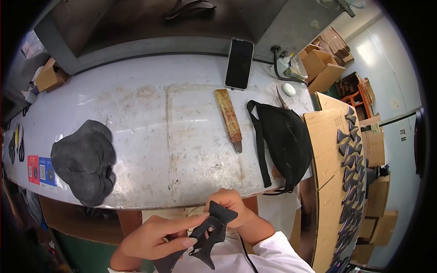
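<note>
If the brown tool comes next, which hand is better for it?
Probably the right hand: it is by the table, nearer the brown tool. The left hand sits lower and farther left. Both hold the dark piece, so the right must first let go.

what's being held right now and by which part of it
A dark grey piece with a hole: the right hand at its flared upper end, the left hand along its left side.

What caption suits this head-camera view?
Left hand and right hand holding a dark flared piece at a stained workbench.
</note>
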A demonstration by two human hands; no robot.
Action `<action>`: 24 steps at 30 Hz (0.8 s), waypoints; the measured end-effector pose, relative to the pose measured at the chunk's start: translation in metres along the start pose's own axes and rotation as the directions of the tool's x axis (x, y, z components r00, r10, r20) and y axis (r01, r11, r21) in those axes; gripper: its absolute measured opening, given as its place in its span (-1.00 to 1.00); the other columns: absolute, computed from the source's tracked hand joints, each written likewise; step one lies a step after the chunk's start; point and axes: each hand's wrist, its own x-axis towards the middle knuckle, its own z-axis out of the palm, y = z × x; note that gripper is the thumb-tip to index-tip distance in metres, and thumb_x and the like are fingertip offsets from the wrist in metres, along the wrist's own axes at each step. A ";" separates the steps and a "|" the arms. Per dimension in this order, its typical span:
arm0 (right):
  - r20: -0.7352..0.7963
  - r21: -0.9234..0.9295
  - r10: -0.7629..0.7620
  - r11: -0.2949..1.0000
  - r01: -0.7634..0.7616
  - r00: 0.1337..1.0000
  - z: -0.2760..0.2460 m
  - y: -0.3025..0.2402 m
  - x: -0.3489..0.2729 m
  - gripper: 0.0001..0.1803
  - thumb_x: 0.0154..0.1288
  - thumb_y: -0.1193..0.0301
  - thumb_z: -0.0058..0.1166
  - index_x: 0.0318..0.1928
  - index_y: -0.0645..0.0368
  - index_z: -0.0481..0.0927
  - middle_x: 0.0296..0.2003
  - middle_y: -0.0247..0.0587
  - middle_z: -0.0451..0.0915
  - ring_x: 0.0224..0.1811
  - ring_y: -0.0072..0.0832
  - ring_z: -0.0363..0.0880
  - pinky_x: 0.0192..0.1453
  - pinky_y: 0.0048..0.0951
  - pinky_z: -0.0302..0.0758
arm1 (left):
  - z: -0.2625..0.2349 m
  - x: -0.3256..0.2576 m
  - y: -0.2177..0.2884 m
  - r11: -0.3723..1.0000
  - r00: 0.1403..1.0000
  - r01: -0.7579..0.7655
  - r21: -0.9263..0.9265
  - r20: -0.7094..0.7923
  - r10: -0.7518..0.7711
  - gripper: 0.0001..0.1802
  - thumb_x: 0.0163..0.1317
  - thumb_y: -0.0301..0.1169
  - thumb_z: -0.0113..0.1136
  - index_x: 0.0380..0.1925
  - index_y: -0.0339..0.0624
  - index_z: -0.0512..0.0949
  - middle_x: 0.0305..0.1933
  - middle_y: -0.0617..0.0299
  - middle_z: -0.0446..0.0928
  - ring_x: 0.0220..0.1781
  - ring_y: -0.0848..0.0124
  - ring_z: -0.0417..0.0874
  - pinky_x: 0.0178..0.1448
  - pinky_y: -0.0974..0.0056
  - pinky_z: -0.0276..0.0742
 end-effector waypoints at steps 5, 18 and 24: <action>0.008 0.015 0.016 1.000 -0.016 1.000 0.005 -0.002 0.003 -0.74 0.13 0.51 0.37 -0.51 0.23 0.48 -0.61 -0.40 0.53 -0.54 -0.76 0.39 -0.50 -0.59 0.29 | 0.003 0.001 0.001 1.000 1.000 -0.015 0.011 -0.017 0.015 -0.40 0.29 -0.50 0.22 0.35 -0.12 0.37 -0.44 0.22 0.63 -0.55 0.58 0.48 -0.41 0.45 0.39; 0.003 0.215 0.080 0.974 -0.078 0.997 0.002 0.011 0.000 -0.72 -0.01 0.51 0.47 -0.46 0.36 0.55 -0.58 -0.14 0.62 -0.58 -0.45 0.62 -0.53 -0.52 0.47 | 0.010 0.003 -0.004 0.926 0.986 -0.118 0.358 -0.072 0.153 -0.41 0.27 -0.41 0.25 0.33 0.01 0.40 -0.59 0.18 0.54 -0.68 0.28 0.54 -0.53 0.34 0.46; -0.196 0.063 0.031 0.998 -0.019 0.980 0.022 0.012 0.001 -0.78 0.11 0.46 0.39 -0.45 0.25 0.56 -0.53 -0.36 0.61 -0.48 -0.71 0.48 -0.42 -0.61 0.40 | 0.019 0.003 -0.011 0.886 0.959 -0.129 0.445 -0.172 0.226 -0.39 0.24 -0.49 0.26 0.33 -0.10 0.39 -0.49 0.15 0.58 -0.64 0.28 0.55 -0.49 0.33 0.49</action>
